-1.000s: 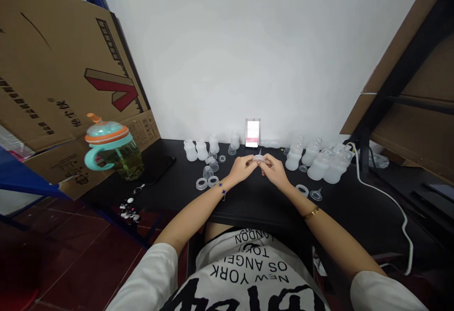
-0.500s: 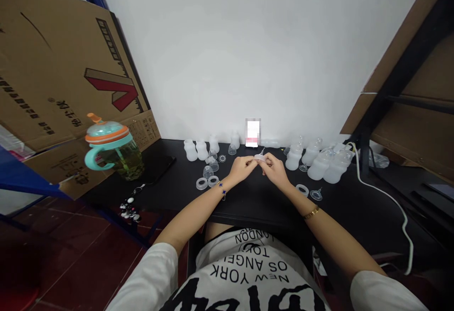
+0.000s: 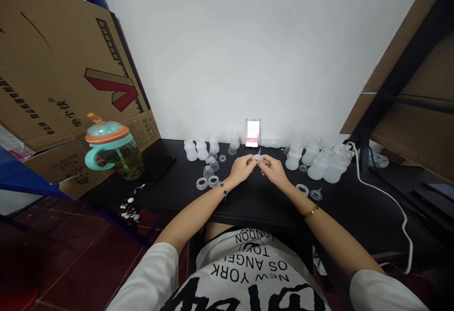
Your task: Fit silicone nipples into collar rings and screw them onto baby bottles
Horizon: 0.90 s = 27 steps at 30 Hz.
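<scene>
Between my two hands, above the black table, is a clear baby bottle nipple [image 3: 258, 153] with a whitish collar ring round its base. My left hand [image 3: 242, 168] pinches the left side of it, thumb and fingers pressed together. On the other side my right hand [image 3: 272, 169] grips it with bent fingers. My fingers hide much of the ring. Left of my hands lie two loose collar rings [image 3: 202, 183] and several clear caps [image 3: 208, 172]. Near my right forearm are another ring [image 3: 302, 190] and a loose nipple [image 3: 316, 194].
Frosted bottles [image 3: 190, 150] stand at the back left; several bottles with tops [image 3: 321, 164] crowd the right. A lit phone [image 3: 252, 133] leans on the wall. A large tumbler [image 3: 124, 150], a key chain [image 3: 130, 207] and a cardboard box [image 3: 64, 65] are left. A white cable [image 3: 386, 192] runs along the right.
Both hands and the held nipple have shifted slightly left, and the fingers have closed in nearer each other around the ring. The things on the table have stayed put.
</scene>
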Tool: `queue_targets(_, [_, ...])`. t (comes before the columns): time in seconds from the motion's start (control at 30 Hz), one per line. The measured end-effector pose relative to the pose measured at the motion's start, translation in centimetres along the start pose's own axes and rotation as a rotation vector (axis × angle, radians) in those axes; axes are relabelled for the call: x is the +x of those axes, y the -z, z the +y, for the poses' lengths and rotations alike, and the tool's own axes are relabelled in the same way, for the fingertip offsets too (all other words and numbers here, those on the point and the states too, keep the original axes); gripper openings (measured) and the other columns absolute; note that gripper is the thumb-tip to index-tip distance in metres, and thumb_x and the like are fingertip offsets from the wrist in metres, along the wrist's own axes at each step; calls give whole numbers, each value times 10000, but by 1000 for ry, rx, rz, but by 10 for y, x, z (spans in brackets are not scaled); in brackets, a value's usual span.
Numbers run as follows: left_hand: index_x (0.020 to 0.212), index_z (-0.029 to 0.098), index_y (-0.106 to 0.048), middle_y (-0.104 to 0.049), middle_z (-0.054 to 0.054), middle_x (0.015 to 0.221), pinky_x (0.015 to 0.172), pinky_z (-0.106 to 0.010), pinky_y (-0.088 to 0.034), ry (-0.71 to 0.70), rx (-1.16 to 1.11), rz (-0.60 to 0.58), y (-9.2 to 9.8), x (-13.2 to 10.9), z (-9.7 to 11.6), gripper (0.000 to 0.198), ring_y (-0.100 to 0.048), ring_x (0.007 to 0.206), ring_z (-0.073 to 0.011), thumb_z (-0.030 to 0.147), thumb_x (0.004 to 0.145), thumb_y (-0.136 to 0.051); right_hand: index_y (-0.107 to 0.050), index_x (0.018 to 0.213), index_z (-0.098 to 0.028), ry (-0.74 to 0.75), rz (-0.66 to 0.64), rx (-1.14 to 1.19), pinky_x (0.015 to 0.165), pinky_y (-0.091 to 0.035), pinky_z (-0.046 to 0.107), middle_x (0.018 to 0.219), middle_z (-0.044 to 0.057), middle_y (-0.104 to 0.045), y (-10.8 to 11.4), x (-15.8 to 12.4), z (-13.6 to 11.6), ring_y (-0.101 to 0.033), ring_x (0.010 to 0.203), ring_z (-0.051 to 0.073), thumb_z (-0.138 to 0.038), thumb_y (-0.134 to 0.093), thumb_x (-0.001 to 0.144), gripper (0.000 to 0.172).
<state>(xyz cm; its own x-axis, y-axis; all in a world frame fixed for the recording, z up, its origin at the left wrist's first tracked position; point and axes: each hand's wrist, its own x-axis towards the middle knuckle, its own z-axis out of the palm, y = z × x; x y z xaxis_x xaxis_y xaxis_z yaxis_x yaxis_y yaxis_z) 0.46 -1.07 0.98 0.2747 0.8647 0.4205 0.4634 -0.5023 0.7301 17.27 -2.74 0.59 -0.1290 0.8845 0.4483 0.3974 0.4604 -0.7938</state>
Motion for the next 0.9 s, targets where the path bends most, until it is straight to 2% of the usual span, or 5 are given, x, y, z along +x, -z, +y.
queue_targets(0.17, [615,198,-484,-565,25,545,596,-261,-346,15,-26,-3,0,1,-2,283,-521,546,-141,272,888,-471,-666,944,-236,16,23,-38,544,-453,290,582,-47,-540,0,0,2,-582,500,166,-438,-600,876,223])
queue_targets(0.4, [690,209,-477,-550,37,591,574,-258,-317,-42,50,-3,-3,0,-6,280,-524,570,-144,384,900,-538,-666,890,-225,-21,19,-45,555,-444,292,568,-40,-562,2,0,2,-592,504,171,-444,-572,890,238])
queue_targets(0.9, [665,207,-442,-549,34,593,577,-265,-279,-38,161,-6,-2,-1,-1,302,-492,563,-136,373,905,-520,-624,878,-223,-28,-1,-155,585,-432,285,563,-57,-553,2,0,2,-600,518,168,-429,-542,887,221])
